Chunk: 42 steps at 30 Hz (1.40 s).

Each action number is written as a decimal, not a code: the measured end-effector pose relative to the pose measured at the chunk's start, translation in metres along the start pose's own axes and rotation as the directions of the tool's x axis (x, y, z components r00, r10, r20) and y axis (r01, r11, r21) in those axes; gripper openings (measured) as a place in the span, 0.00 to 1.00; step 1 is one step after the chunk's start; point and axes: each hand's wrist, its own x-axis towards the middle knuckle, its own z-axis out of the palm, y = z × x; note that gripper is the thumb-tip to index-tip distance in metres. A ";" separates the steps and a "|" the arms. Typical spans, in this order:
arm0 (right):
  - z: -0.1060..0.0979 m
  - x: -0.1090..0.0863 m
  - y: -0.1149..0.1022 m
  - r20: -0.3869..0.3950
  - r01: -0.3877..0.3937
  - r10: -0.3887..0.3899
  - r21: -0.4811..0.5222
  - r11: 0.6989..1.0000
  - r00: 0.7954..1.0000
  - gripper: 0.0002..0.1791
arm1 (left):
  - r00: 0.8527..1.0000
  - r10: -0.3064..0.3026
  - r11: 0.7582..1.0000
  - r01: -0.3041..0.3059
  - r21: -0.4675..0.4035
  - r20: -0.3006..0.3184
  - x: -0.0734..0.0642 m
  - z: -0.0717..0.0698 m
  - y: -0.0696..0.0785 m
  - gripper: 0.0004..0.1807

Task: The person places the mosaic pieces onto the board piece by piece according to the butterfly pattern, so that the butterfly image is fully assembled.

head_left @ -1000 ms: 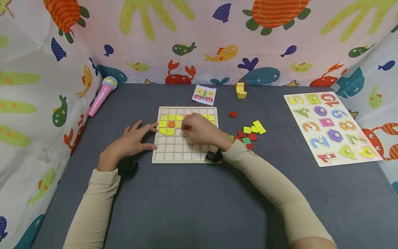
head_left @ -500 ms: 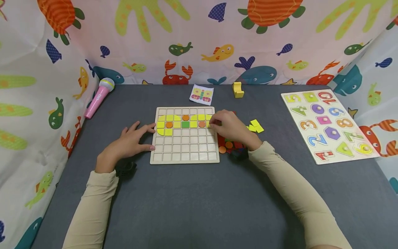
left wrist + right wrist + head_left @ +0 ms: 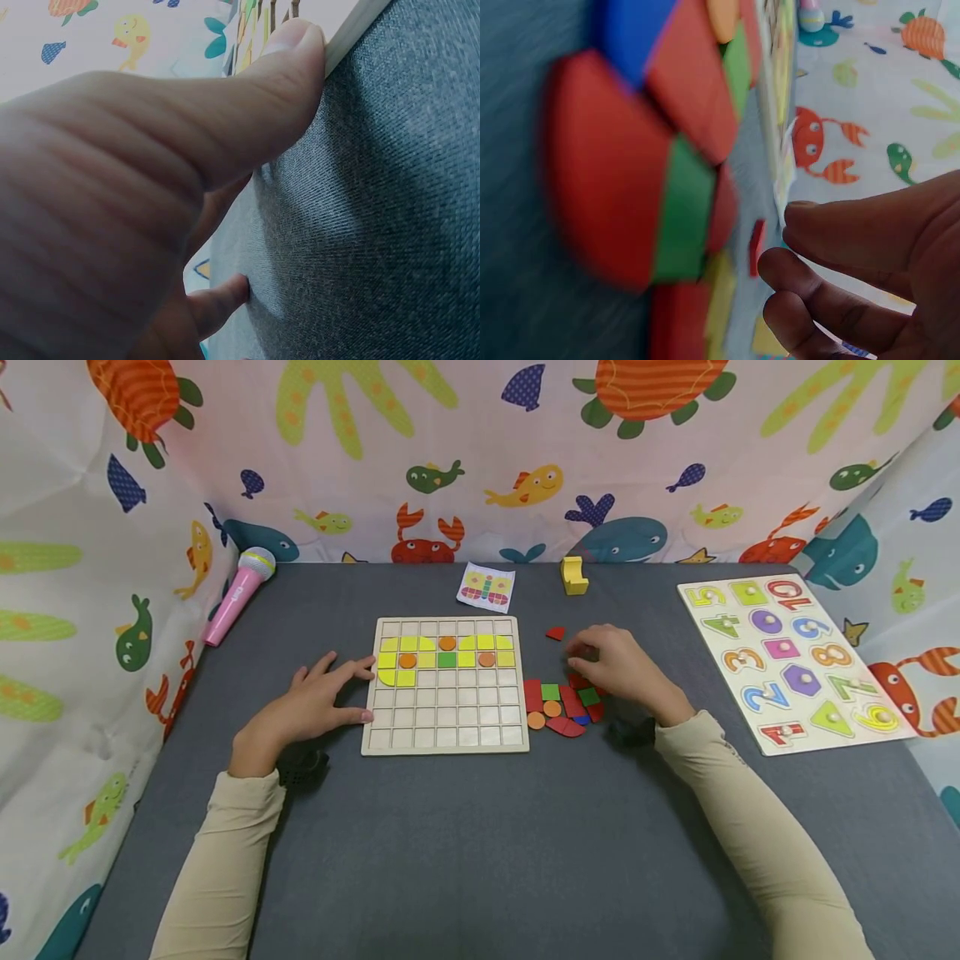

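My left hand (image 3: 313,700) lies at the left edge of a square wooden grid board (image 3: 442,718), fingers spread. Its thumb rests against the board's rim in the left wrist view. On the board's upper rows lie yellow tiles (image 3: 406,677), orange discs (image 3: 407,660) and a green square tile (image 3: 447,659). To the right, my right hand (image 3: 626,667) hovers over the far side of a loose pile, thumb and fingertips apart with nothing between them. Red tiles (image 3: 607,180), a green tile (image 3: 684,206), a blue tile (image 3: 641,34) and yellow tiles (image 3: 721,300) lie below it.
A small butterfly pattern card (image 3: 486,587) and a yellow block (image 3: 574,577) stand behind the board. One red tile (image 3: 555,633) lies apart from the pile. A pink toy microphone (image 3: 240,597) is at back left, a number puzzle board (image 3: 795,664) at right.
My right hand has moved right, from over the grid board to the loose tiles. The green square tile on the board has come into sight. My left hand stays at the board's edge.
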 end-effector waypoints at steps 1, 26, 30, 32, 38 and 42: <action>-0.001 -0.002 0.003 0.004 0.007 -0.007 -0.004 1.000 1.000 0.08 | 1.000 0.003 1.000 -0.003 -0.001 -0.002 0.000 0.000 0.000 0.44; -0.009 0.004 0.007 -0.089 -0.070 0.069 -0.010 0.997 0.994 0.02 | 0.999 -0.015 1.000 0.014 0.027 0.029 0.001 -0.002 0.002 0.41; -0.005 0.018 -0.011 -0.085 -0.050 0.050 0.006 0.999 0.995 0.02 | 1.000 -0.012 1.000 0.012 0.026 0.028 0.001 -0.002 0.003 0.41; -0.001 0.025 -0.022 -0.077 -0.036 0.036 0.011 0.999 0.996 0.02 | 1.000 -0.012 1.000 0.011 0.030 0.024 0.001 -0.001 0.003 0.40; 0.016 0.045 -0.056 -0.044 0.038 -0.034 0.083 0.996 0.998 0.02 | 1.000 0.003 0.999 -0.003 0.040 0.003 0.000 0.000 0.003 0.41; 0.029 0.060 -0.077 -0.020 0.105 -0.104 0.113 0.988 0.994 0.02 | 1.000 0.012 0.999 -0.012 0.043 -0.002 -0.001 0.000 0.003 0.42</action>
